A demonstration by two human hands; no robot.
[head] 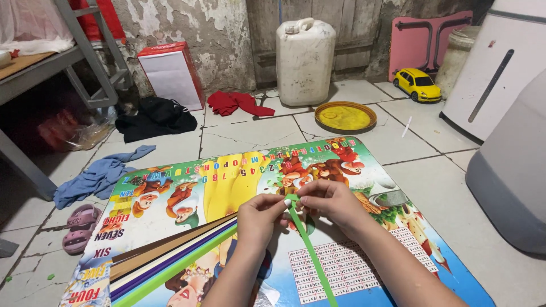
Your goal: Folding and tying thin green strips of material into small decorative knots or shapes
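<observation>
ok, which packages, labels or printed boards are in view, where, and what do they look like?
Printed play table: under both hands, rectangular, bright cartoon figures, blue edge.
Box: leaning on back wall, left; white face, red edges.
Jerrycan: back wall, centre; off-white, no label visible.

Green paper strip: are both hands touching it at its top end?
Touching. The head view shows the left hand and right hand pinching the top end of the green paper strip between their fingertips, with no gap visible.
</observation>
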